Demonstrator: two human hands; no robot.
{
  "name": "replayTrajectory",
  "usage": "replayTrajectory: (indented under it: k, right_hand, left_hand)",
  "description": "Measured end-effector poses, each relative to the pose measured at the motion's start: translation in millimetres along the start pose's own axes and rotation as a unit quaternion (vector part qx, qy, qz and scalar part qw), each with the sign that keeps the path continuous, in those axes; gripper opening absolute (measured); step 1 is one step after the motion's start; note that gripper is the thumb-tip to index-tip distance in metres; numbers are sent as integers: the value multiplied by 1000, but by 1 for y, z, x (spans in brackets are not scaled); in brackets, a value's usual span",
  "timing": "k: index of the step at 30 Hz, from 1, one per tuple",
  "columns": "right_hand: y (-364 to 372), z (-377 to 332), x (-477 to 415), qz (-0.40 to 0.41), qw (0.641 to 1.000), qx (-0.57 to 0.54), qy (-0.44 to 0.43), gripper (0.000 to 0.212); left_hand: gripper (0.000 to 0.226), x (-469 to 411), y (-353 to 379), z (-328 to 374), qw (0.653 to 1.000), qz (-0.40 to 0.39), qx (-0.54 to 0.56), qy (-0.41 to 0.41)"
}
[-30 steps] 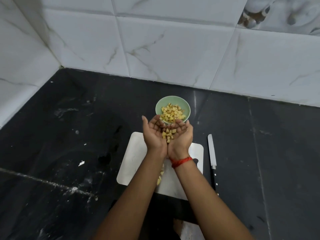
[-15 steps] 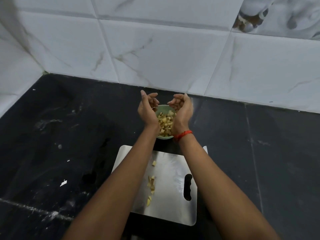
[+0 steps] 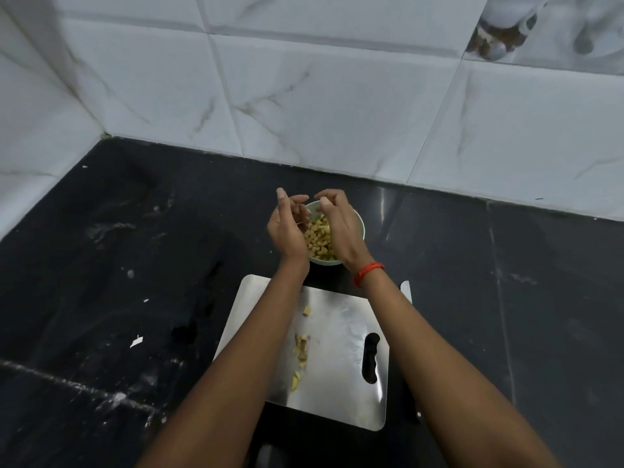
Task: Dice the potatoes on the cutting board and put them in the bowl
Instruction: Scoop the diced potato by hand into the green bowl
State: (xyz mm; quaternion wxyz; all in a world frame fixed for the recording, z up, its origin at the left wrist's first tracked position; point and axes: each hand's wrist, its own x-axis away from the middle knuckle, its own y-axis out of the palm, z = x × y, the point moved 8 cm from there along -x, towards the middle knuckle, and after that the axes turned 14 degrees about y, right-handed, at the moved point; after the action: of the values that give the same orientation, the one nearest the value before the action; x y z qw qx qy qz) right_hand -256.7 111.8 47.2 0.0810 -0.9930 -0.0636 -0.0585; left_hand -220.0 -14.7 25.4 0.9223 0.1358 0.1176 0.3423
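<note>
Left hand [image 3: 287,228] and right hand [image 3: 339,228] hover over bowl [image 3: 360,228], palms facing, fingers loosely curled; each grip looks released, seemingly empty. Diced potato [image 3: 317,239] fills bowl on black table [image 3: 135,265]; few pieces [image 3: 301,352] lie on cutting board [image 3: 337,349].

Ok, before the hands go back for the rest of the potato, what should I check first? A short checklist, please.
1. Upright bowl with dice inside: ok.
2. Both left hand and right hand over the bowl: ok.
3. Empty hands: cannot tell; the palms face each other.
4. Cleared board: not ok; several pieces lie on it.
5. No knife on the board: ok; its tip shows beside the right edge.
</note>
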Motion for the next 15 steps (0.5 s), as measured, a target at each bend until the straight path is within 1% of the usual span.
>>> replayTrajectory:
  k: [1,2,5,8,11,12,14,15]
  right_hand:
    - [1,-9,5,8,1000,2,-21,26]
    - [-2,-15,9,27,999,-14,-24,24]
    - [-10,-14,16,68,993,-95,9,24]
    - [-14,-8,31,83,994,-74,14,12]
    - [-14,0,54,58,998,-27,28,13]
    - [-13,6,64,46,999,4,26,12]
    - [-3,17,89,14,993,114,-3,16]
    - [4,26,99,-9,983,182,-14,21]
  left_hand:
    - [52,4,-7,0,1000,6,3,-7]
    - [53,8,-12,1,1000,11,2,-12]
    - [54,24,-35,5,1000,22,-16,-16]
    - [53,44,-69,10,999,18,-51,1]
    - [53,66,-107,8,997,19,-76,11]
    - [53,73,-118,6,996,19,-82,10]
    - [51,85,-134,3,994,0,-105,12]
    - [49,90,-138,1,993,-20,-119,17]
